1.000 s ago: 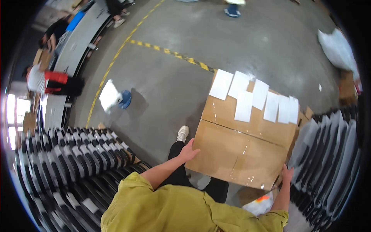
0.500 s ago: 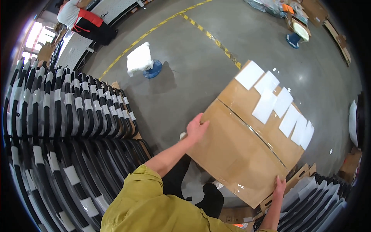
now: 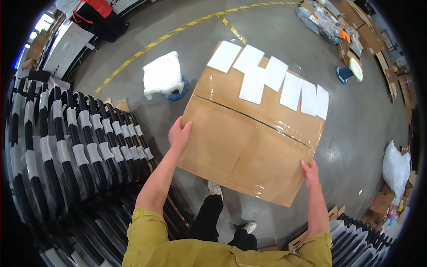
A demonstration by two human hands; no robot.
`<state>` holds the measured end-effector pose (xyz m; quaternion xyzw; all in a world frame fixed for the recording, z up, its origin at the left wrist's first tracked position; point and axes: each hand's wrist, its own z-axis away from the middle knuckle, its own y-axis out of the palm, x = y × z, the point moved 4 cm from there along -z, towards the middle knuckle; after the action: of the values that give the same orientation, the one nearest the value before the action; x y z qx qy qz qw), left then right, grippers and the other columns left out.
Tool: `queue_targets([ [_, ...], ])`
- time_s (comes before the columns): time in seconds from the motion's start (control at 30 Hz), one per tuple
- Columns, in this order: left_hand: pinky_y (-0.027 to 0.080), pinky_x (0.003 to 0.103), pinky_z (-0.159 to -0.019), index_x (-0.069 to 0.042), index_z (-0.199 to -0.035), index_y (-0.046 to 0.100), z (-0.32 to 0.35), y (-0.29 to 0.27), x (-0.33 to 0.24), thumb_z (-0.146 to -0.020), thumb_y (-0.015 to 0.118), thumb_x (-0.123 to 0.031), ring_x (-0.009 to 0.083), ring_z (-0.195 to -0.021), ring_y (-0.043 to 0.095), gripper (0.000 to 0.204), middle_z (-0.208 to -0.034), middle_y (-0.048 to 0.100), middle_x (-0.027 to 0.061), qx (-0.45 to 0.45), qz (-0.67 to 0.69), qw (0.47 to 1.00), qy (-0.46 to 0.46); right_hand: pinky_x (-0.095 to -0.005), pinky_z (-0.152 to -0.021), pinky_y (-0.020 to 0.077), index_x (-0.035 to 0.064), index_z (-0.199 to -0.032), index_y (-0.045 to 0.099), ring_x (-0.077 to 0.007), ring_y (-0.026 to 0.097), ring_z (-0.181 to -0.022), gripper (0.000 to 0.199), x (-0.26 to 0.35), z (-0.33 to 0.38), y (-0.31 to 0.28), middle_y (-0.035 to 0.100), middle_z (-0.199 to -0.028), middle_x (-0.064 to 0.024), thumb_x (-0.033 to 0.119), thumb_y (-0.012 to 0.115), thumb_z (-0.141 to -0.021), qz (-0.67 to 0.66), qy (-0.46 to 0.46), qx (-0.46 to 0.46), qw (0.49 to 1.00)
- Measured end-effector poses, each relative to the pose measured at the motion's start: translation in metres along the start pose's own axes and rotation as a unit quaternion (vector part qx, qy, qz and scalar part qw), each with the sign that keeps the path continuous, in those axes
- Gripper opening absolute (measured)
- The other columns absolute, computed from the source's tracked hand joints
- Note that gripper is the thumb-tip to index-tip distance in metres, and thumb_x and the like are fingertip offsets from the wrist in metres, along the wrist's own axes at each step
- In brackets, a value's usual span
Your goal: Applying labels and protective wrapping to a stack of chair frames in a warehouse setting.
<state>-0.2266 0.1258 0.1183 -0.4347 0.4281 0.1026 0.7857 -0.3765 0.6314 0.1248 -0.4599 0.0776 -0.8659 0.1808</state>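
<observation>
A large flat sheet of brown cardboard (image 3: 222,142) is held out in front of me, with a taped dark seam running across it. Several white rectangular foam pieces (image 3: 253,86) lie on its far part, some overlapping. My left hand (image 3: 179,135) grips the left edge, thumb on top and fingers hidden underneath. On the right edge, near the close corner, my right hand (image 3: 311,172) is closed the same way. My feet show on the floor below the sheet.
Stacked black frames with white wrapping (image 3: 80,147) stand close on my left. More wrapped frames (image 3: 356,240) are at the lower right. Ahead stands a stool with a white cover (image 3: 162,75). A white bag (image 3: 396,167) lies right. A person (image 3: 95,18) is at the upper left.
The cardboard has swung left and turned more level before me, with both hands still on it. The foam pieces have travelled along with it. My view has turned right.
</observation>
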Motion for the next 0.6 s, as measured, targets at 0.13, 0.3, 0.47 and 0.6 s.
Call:
queue_targets([
  [0.13, 0.042, 0.031, -0.076, -0.006, -0.108, 0.05, 0.006, -0.008, 0.025, -0.071, 0.057, -0.027, 0.0227, -0.09, 0.056, 0.043, -0.096, 0.059, 0.011, 0.01, 0.087, 0.995, -0.051, -0.0283, -0.074, 0.0418, 0.0007, -0.099, 0.048, -0.0143, 0.052, -0.084, 0.035, 0.049, -0.053, 0.023, 0.055, -0.094, -0.008, 0.018, 0.063, -0.073, 0.031, -0.011, 0.006, 0.999],
  [0.3, 0.041, 0.031, -0.076, -0.005, -0.11, 0.047, 0.043, 0.003, 0.024, -0.072, 0.057, -0.024, 0.023, -0.089, 0.055, 0.044, -0.096, 0.058, 0.0118, -0.052, 0.108, 0.988, -0.095, -0.0284, -0.073, 0.0417, -0.0009, -0.098, 0.049, -0.0148, 0.052, -0.082, 0.044, 0.099, -0.133, 0.025, 0.056, -0.091, -0.0095, 0.031, 0.064, -0.072, 0.162, -0.039, 0.012, 0.986],
  [0.47, 0.04, 0.03, -0.078, -0.002, -0.112, 0.045, 0.078, 0.023, -0.008, -0.072, 0.057, -0.022, 0.0214, -0.089, 0.055, 0.046, -0.096, 0.058, 0.0122, -0.101, 0.154, 0.973, -0.139, -0.0291, -0.072, 0.0415, -0.0013, -0.099, 0.049, -0.0156, 0.051, -0.081, 0.048, 0.158, -0.196, 0.045, 0.055, -0.091, -0.0096, 0.035, 0.063, -0.071, 0.232, -0.117, 0.044, 0.965],
  [0.6, 0.04, 0.029, -0.08, -0.001, -0.113, 0.044, 0.125, 0.064, 0.002, -0.073, 0.058, -0.021, 0.0185, -0.093, 0.053, 0.047, -0.099, 0.057, 0.0111, -0.13, 0.203, 0.955, -0.175, -0.0293, -0.073, 0.0414, -0.0016, -0.098, 0.05, -0.0163, 0.052, -0.081, 0.05, 0.196, -0.226, 0.051, 0.056, -0.09, -0.0097, 0.038, 0.063, -0.071, 0.277, -0.123, 0.074, 0.95],
])
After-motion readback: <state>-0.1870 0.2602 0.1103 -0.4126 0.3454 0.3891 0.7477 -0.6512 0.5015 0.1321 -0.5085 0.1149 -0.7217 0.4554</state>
